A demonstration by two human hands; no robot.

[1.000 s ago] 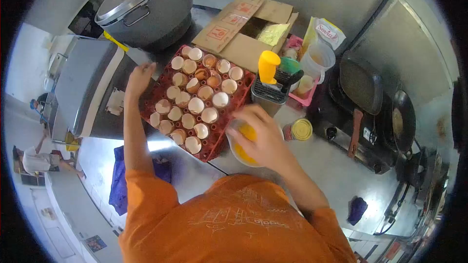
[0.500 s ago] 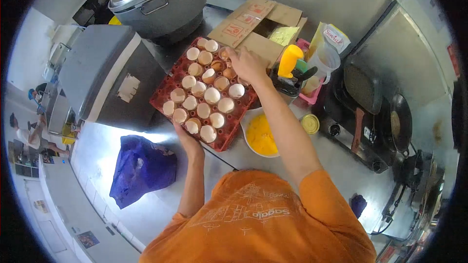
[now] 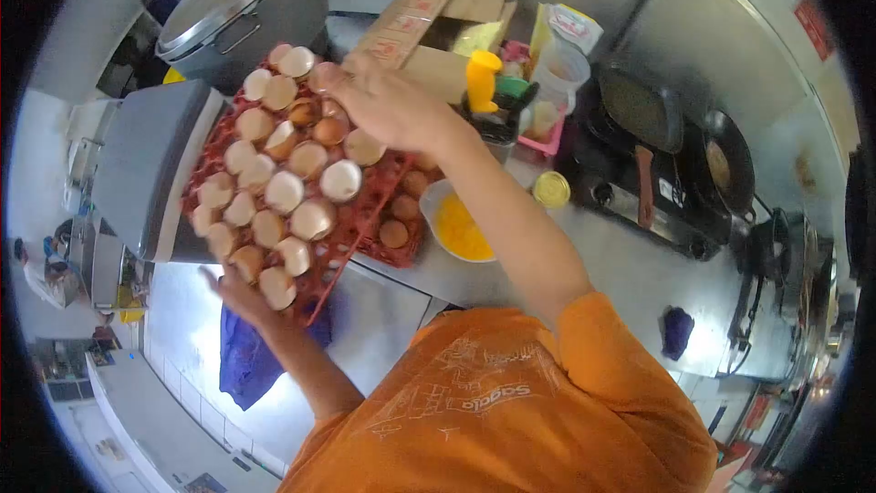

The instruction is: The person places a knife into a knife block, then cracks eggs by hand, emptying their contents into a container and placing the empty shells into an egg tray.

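Note:
A red egg tray (image 3: 342, 233) full of cracked, empty eggshells is lifted and tilted between my hands. My left hand (image 3: 246, 297) is at its near left edge, fingers partly hidden below it. At the far right edge, my right hand (image 3: 379, 105) grips the tray beside the shells. Beneath it, a second red tray (image 3: 399, 256) with whole brown eggs (image 3: 394, 234) shows on the counter. A white bowl (image 3: 432, 201) of yellow beaten or broken egg stands right of that lower tray.
A large grey pot (image 3: 265, 32) and a grey bin (image 3: 151, 164) are at left. Behind are a cardboard box (image 3: 438, 68) and a yellow-topped bottle (image 3: 481, 82). A can (image 3: 551, 189), a black stove (image 3: 620, 201), pans (image 3: 643, 114) and a purple cloth (image 3: 242, 361) lie around; a person (image 3: 46, 278) is far left.
The shell-filled tray has been raised and moved left, tilting, with both my hands on it. The lower tray with whole eggs has come into view.

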